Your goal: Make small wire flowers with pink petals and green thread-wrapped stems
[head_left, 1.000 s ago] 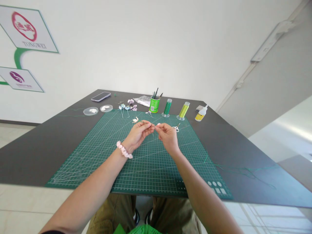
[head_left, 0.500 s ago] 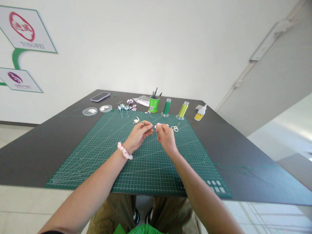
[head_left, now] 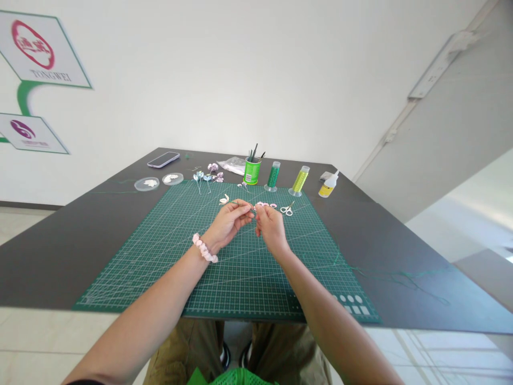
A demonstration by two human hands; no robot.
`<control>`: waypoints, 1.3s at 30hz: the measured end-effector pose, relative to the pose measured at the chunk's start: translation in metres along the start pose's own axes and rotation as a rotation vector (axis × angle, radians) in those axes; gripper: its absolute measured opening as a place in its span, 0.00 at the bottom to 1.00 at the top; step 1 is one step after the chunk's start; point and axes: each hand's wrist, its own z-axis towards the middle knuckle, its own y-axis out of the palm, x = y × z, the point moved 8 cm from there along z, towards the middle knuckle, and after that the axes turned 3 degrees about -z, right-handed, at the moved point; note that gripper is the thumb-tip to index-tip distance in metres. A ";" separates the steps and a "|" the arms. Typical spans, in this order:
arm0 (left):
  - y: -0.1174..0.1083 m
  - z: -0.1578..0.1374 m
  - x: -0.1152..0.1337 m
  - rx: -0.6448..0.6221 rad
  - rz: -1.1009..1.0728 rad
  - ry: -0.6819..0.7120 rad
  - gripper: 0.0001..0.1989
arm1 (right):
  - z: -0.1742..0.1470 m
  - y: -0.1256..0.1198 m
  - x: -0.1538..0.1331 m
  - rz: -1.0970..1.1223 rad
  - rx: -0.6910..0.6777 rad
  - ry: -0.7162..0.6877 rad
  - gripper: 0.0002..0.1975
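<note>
1. Left grip (head_left: 231, 219): thumb and fingers drawn together, apparently on the green stem of a cream flower (head_left: 224, 199). The bloom projects beyond the left grip, on its left; presumably held by the stem to spare the petals.
2. Right grip (head_left: 271, 224): thumb and forefinger pinched, other fingers curled, tips just beside the left grip. Contents too fine to identify; the closeness suggests detailed work at the stem's end.
3. Just beyond the right grip: pink petal pieces (head_left: 263, 203); to their right, white-handled scissors (head_left: 287, 209), probably placed for easy reach.
4. Under both: a green cutting mat (head_left: 160, 267), likely protecting the black bench (head_left: 60, 256).
5. Farther out, beyond the right grip: green thread spool (head_left: 273, 176), yellow-green thread spool (head_left: 300, 181) and glue bottle (head_left: 328, 185), all upright. Beyond and between the grips: a green can (head_left: 252, 172) holding dark tools.
6. Beyond the left grip, on its left: blue and purple flowers (head_left: 207, 177) and two shallow dishes with white pieces, perhaps kept apart to avoid mixing.
7. Change from one second ago: the right grip is more tightly curled; the petal pieces and scissors, partly covered then, now show more fully.
</note>
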 end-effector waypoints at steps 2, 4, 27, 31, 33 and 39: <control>0.000 0.000 -0.001 -0.002 0.002 -0.011 0.09 | 0.000 0.001 0.000 0.027 0.000 0.005 0.21; 0.000 0.000 -0.002 -0.004 0.009 -0.019 0.09 | 0.000 0.001 -0.001 0.052 -0.001 0.011 0.22; 0.002 -0.001 0.002 -0.033 0.147 0.075 0.08 | -0.006 0.012 0.009 0.306 -0.070 0.282 0.24; 0.004 -0.001 0.002 -0.048 0.141 0.067 0.08 | -0.008 0.017 0.013 0.340 -0.129 0.365 0.24; 0.004 -0.001 0.002 -0.051 0.142 0.058 0.09 | -0.009 0.018 0.014 0.350 -0.156 0.397 0.23; 0.003 -0.001 0.000 -0.046 0.119 0.032 0.09 | -0.010 0.021 0.016 0.367 -0.193 0.428 0.23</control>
